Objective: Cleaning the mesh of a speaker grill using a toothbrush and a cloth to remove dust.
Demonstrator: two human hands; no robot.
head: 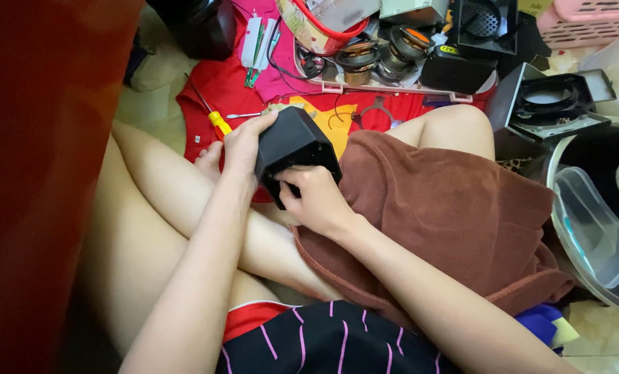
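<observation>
A black angular plastic housing (294, 144), shaped like a small speaker box, is held over my crossed legs. My left hand (242, 145) grips its left side, fingers over the top edge. My right hand (317, 197) clasps its lower front, fingers curled against the underside. A brown towel (448, 215) covers my right thigh just beside the housing.
A yellow-handled screwdriver (216, 119) lies on the red cloth (216, 86) ahead. Behind it are loose speaker drivers (382, 55), a second black housing (555, 104), a pink basket (590, 21) and a clear tub (593, 235) in a bowl at right.
</observation>
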